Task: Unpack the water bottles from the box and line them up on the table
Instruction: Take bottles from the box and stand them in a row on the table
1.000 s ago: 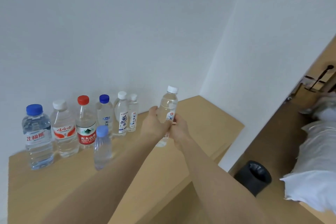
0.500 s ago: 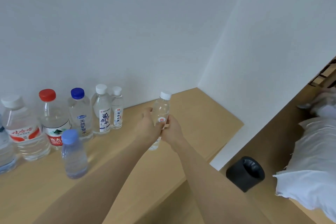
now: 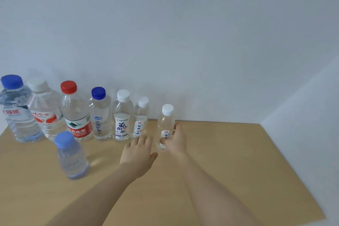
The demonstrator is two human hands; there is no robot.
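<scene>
Placing step: right hand (image 3: pixel 177 140) grips small clear white-capped plastic bottle (image 3: pixel 166 126) on light wooden table (image 3: pixel 229 167), left hand (image 3: pixel 138 152) spread, empty; next: release w/o tipping

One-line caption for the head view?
Right hand holds a small white-capped bottle at the right end of the bottle row; left hand open beside it.

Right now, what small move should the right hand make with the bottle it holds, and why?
Probably nudge the bottle back toward the wall, into line. The right hand grips it upright at the right end of the row, yet its base seems to stand forward of the neighbour bottle, with a gap between. The left hand is open, off it.
</scene>
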